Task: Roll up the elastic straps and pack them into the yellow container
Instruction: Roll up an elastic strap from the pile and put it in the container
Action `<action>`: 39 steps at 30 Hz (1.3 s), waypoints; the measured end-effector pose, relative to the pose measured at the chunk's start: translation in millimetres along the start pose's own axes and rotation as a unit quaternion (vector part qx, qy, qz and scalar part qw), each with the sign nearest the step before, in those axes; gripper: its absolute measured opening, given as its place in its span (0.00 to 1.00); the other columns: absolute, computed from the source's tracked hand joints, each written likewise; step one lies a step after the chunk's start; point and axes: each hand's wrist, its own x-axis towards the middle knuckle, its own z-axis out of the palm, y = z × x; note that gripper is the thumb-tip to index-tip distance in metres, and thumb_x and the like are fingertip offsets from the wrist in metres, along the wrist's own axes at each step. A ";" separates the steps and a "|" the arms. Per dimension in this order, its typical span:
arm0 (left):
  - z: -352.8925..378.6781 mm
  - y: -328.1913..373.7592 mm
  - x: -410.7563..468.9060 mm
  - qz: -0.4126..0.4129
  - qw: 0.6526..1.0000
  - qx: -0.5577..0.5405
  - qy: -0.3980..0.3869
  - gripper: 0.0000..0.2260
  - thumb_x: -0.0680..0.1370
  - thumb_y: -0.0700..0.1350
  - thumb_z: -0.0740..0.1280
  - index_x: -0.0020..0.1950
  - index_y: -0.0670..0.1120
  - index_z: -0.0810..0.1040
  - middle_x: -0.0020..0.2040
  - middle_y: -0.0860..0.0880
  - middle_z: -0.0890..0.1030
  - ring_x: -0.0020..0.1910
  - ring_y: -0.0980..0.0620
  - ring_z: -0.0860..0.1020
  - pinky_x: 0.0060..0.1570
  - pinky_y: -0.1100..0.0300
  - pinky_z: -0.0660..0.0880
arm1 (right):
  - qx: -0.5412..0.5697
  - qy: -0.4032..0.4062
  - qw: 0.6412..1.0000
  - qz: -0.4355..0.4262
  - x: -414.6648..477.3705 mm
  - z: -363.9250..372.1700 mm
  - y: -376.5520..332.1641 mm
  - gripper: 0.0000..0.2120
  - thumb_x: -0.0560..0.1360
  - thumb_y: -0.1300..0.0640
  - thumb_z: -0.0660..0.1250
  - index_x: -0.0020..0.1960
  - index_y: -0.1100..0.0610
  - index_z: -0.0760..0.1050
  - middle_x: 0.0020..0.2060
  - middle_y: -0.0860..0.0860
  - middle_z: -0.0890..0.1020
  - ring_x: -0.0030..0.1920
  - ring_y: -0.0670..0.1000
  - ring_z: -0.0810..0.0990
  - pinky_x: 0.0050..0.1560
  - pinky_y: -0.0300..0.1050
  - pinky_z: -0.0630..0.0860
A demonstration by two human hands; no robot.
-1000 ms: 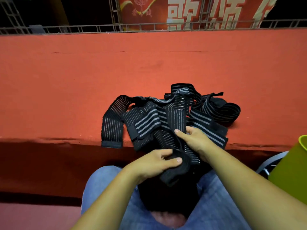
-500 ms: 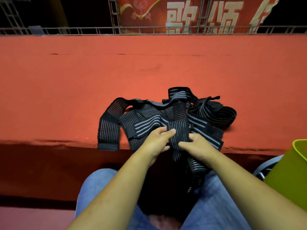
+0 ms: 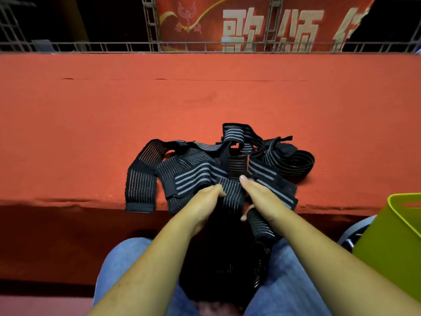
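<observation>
Centrally, one black grey-striped strap is held between both hands at the near edge of the red carpeted platform. Its long axis runs away from the person. The far end rises into the tangled pile of straps on the platform, and the near length drops into the dark gap above the jeans.

The left hand forms a closed grip on the strap's left edge, thumb on top. The right hand grips the right edge with the index finger laid forward along the strap and the lower fingers curled beneath. Whether the bunched section just under the right hand is already a roll cannot be told.

The yellow container stands well apart at the lower right, nearer the right hand. Any roll would therefore have to build along the strap's near-far axis and then travel rightward.

Compared with half a second ago, the hands sit slightly wider apart on the strap and the section beyond them stands more upright out of the pile. A second ago, the left hand was lower, towards the lap.
</observation>
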 end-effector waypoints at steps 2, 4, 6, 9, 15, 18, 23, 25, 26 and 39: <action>-0.6 -2.0 -2.0 0.016 0.999 0.032 -0.026 0.08 0.72 0.49 0.64 0.46 0.48 0.80 0.44 0.46 0.86 0.45 0.48 0.82 0.52 0.51 0.77 | -0.004 0.006 1.000 0.024 4.6 -2.2 1.2 0.24 0.82 0.36 0.64 0.57 0.55 0.84 0.46 0.52 0.89 0.37 0.52 0.86 0.38 0.47 0.80; -1.2 -1.5 -6.9 0.036 0.995 0.082 -0.032 0.04 0.75 0.48 0.64 0.40 0.50 0.76 0.38 0.52 0.81 0.38 0.55 0.78 0.46 0.56 0.73 | -0.036 0.020 0.998 0.040 8.5 -4.9 2.6 0.26 0.80 0.33 0.65 0.55 0.56 0.86 0.47 0.50 0.90 0.45 0.51 0.88 0.48 0.47 0.82; -0.3 -1.9 -13.5 0.048 0.991 0.119 -0.041 0.09 0.77 0.46 0.63 0.36 0.53 0.74 0.35 0.56 0.78 0.34 0.59 0.74 0.43 0.57 0.70 | -0.035 0.037 0.998 0.044 12.6 -5.2 7.6 0.22 0.81 0.38 0.68 0.53 0.58 0.86 0.47 0.51 0.90 0.50 0.53 0.88 0.54 0.49 0.83; -1.9 -5.2 -19.0 0.055 0.985 0.152 -0.051 0.09 0.75 0.46 0.63 0.36 0.54 0.76 0.39 0.56 0.82 0.40 0.56 0.78 0.51 0.54 0.73 | -0.039 0.034 0.998 0.037 12.0 -3.6 8.2 0.16 0.84 0.48 0.67 0.47 0.58 0.86 0.43 0.54 0.89 0.42 0.51 0.87 0.43 0.42 0.81; -5.0 -19.8 -28.9 0.071 0.988 0.110 -0.075 0.10 0.69 0.49 0.64 0.46 0.56 0.83 0.50 0.61 0.85 0.51 0.60 0.81 0.59 0.58 0.73 | -0.014 0.107 0.991 0.073 13.2 -10.3 3.1 0.22 0.83 0.43 0.67 0.51 0.63 0.83 0.40 0.60 0.88 0.27 0.53 0.83 0.41 0.49 0.81; -10.9 -30.4 -34.8 0.096 0.995 0.041 -0.004 0.05 0.70 0.48 0.65 0.34 0.53 0.76 0.36 0.54 0.77 0.38 0.55 0.74 0.47 0.52 0.68 | -0.008 0.095 0.994 0.047 4.6 -5.3 -0.9 0.17 0.80 0.43 0.72 0.51 0.58 0.85 0.40 0.54 0.89 0.28 0.52 0.81 0.41 0.46 0.79; -19.2 -38.6 -44.8 0.109 0.989 -0.077 0.058 0.05 0.74 0.45 0.68 0.40 0.50 0.83 0.42 0.47 0.84 0.45 0.47 0.81 0.50 0.48 0.76 | -0.068 0.185 0.980 -0.033 -6.6 1.3 1.2 0.18 0.68 0.32 0.77 0.46 0.44 0.83 0.46 0.44 0.87 0.45 0.46 0.85 0.54 0.51 0.83; -21.6 -37.2 -46.8 0.108 0.987 -0.101 0.062 0.05 0.73 0.46 0.68 0.41 0.51 0.84 0.44 0.45 0.84 0.47 0.44 0.82 0.53 0.45 0.77 | -0.072 0.237 0.968 -0.052 -14.0 0.9 -1.3 0.21 0.71 0.32 0.75 0.41 0.50 0.84 0.38 0.42 0.86 0.43 0.46 0.84 0.50 0.49 0.80; -21.8 -36.5 -46.7 0.105 0.987 -0.101 0.064 0.05 0.73 0.46 0.68 0.42 0.51 0.84 0.44 0.45 0.85 0.47 0.44 0.82 0.53 0.45 0.77 | -0.062 0.251 0.964 -0.052 -18.7 0.5 -3.1 0.24 0.74 0.33 0.73 0.38 0.54 0.82 0.32 0.42 0.83 0.39 0.48 0.81 0.45 0.48 0.77; -6.1 -44.8 -52.3 0.122 0.989 -0.059 0.068 0.10 0.84 0.39 0.64 0.61 0.46 0.83 0.55 0.45 0.88 0.58 0.45 0.85 0.63 0.47 0.78 | 0.197 0.118 0.968 0.104 -52.0 31.9 -4.0 0.27 0.76 0.39 0.74 0.43 0.66 0.85 0.26 0.54 0.79 0.24 0.49 0.77 0.27 0.39 0.75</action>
